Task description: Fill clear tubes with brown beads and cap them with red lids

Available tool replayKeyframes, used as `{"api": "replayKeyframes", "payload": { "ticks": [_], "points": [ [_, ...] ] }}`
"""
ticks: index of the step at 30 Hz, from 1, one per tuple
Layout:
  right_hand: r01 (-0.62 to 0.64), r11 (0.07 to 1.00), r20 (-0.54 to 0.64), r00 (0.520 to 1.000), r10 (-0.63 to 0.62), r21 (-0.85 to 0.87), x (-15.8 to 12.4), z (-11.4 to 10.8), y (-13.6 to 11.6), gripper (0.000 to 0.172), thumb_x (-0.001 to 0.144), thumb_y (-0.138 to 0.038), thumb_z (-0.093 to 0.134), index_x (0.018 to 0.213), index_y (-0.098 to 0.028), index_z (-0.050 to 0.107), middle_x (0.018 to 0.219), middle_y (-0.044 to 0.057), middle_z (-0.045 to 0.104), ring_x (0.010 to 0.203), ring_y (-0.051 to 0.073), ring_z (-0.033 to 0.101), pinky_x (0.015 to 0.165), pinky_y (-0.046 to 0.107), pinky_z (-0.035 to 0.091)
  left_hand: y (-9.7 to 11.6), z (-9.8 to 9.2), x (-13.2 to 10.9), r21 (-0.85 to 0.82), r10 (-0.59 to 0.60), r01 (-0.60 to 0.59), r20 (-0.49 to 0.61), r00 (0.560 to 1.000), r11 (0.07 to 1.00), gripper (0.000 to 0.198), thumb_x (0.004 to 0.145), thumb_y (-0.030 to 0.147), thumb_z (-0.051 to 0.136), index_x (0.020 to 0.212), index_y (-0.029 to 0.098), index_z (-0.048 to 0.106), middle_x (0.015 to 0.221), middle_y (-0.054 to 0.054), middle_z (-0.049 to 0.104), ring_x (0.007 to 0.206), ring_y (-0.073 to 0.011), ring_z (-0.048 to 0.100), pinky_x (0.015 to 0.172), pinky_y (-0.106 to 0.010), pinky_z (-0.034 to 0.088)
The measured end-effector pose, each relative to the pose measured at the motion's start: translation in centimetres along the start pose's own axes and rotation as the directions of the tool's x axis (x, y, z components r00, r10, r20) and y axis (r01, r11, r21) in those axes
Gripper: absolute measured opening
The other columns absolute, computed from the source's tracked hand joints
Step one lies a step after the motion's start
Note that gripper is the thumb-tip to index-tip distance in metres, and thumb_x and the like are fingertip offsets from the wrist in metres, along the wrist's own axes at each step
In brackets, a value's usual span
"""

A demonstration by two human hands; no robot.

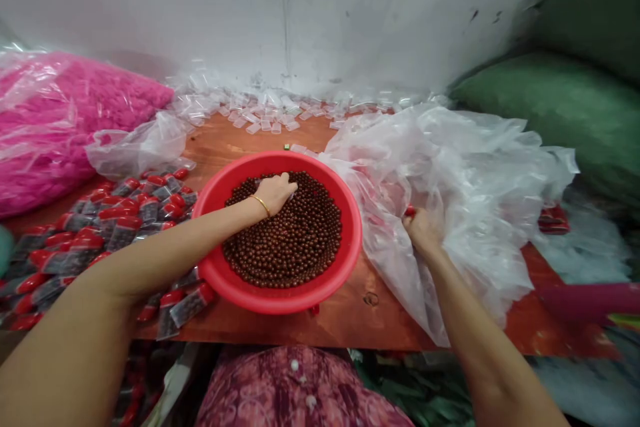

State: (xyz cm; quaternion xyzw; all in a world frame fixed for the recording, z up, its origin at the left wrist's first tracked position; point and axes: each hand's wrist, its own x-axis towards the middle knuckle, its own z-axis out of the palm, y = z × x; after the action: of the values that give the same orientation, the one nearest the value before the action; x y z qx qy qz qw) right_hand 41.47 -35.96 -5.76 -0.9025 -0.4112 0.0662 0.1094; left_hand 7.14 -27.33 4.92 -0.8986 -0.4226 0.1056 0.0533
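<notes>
A red plastic basin [354, 227] full of small brown round beads [285, 247] stands on the table. My left hand [276, 192], a gold bangle at its wrist, reaches into the beads with its fingers closed. A pale, clear plastic edge shows under those fingers; the rest is hidden. To the right of the basin, my right hand [424, 230] is at a large clear plastic bag [465, 167]. Between its thumb and fingers is a small red cap [410, 211]. Blurred red shapes show through the bag's film beyond it.
Many red-capped clear containers of dark beads [125, 220] are heaped left of the basin. Small clear plastic pieces [265, 121] lie along the wall. A bag of pink items [75, 113] sits at the left, a green sack [560, 107] at the right. The wooden table's [345, 320] front edge is close to my body.
</notes>
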Motion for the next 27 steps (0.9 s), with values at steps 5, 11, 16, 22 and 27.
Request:
{"api": "replayKeyframes", "payload": {
  "ticks": [5, 11, 16, 22, 27],
  "points": [
    [-0.067, 0.998, 0.023, 0.997, 0.067, -0.016, -0.3, -0.1, -0.4, 0.040, 0.080, -0.025, 0.042, 0.112, -0.013, 0.063, 0.100, 0.019, 0.064, 0.094, 0.032, 0.061, 0.077, 0.041, 0.047, -1.6, 0.8, -1.1, 0.058, 0.250, -0.254, 0.076, 0.965, 0.965, 0.033, 0.088, 0.015, 0.030, 0.097, 0.016, 0.062, 0.102, -0.012, 0.057, 0.097, -0.0211, 0.057, 0.081, -0.030, 0.045],
    [-0.039, 0.999, 0.010, 0.999, 0.040, -0.028, -0.6, 0.1, -0.5, 0.040, 0.081, -0.023, 0.040, 0.111, -0.009, 0.062, 0.103, 0.020, 0.064, 0.101, 0.033, 0.059, 0.082, 0.039, 0.045, -1.5, 0.5, -2.8, -0.136, -0.283, 0.293, 0.092, 0.955, 0.946, 0.032, 0.085, 0.028, 0.037, 0.100, 0.010, 0.060, 0.097, -0.016, 0.064, 0.090, -0.0267, 0.062, 0.073, -0.033, 0.047],
    [-0.023, 0.999, -0.025, 0.999, 0.022, -0.048, -0.9, 0.1, -0.7, 0.039, 0.082, -0.023, 0.040, 0.110, -0.010, 0.062, 0.100, 0.020, 0.064, 0.097, 0.032, 0.061, 0.078, 0.038, 0.045, -0.4, 1.1, -0.8, -0.576, -0.476, 0.661, 0.461, 0.749, 0.482, 0.046, 0.083, 0.053, 0.042, 0.069, 0.012, 0.059, 0.059, -0.009, 0.061, 0.053, -0.0191, 0.060, 0.056, -0.028, 0.047],
    [0.002, 0.997, -0.049, 0.999, -0.006, -0.076, -1.1, 0.1, -0.8, 0.038, 0.083, -0.023, 0.039, 0.111, -0.009, 0.061, 0.102, 0.019, 0.064, 0.098, 0.031, 0.060, 0.078, 0.037, 0.045, 1.0, 2.5, 1.1, -0.707, -0.494, 0.687, 0.543, 0.680, 0.168, 0.035, 0.082, 0.046, 0.051, 0.074, 0.012, 0.056, 0.065, -0.003, 0.061, 0.039, -0.0059, 0.047, 0.044, -0.019, 0.041],
    [0.003, 0.998, -0.029, 1.000, -0.005, -0.063, -1.0, 0.1, -0.8, 0.037, 0.082, -0.022, 0.040, 0.110, -0.009, 0.061, 0.103, 0.019, 0.064, 0.099, 0.030, 0.060, 0.079, 0.036, 0.044, 2.6, 2.0, 0.1, -0.737, -0.470, 0.662, 0.540, 0.699, 0.136, 0.024, 0.075, 0.033, 0.063, 0.085, 0.012, 0.060, 0.082, -0.005, 0.066, 0.043, -0.0038, 0.047, 0.043, -0.017, 0.040]
  ]
}}
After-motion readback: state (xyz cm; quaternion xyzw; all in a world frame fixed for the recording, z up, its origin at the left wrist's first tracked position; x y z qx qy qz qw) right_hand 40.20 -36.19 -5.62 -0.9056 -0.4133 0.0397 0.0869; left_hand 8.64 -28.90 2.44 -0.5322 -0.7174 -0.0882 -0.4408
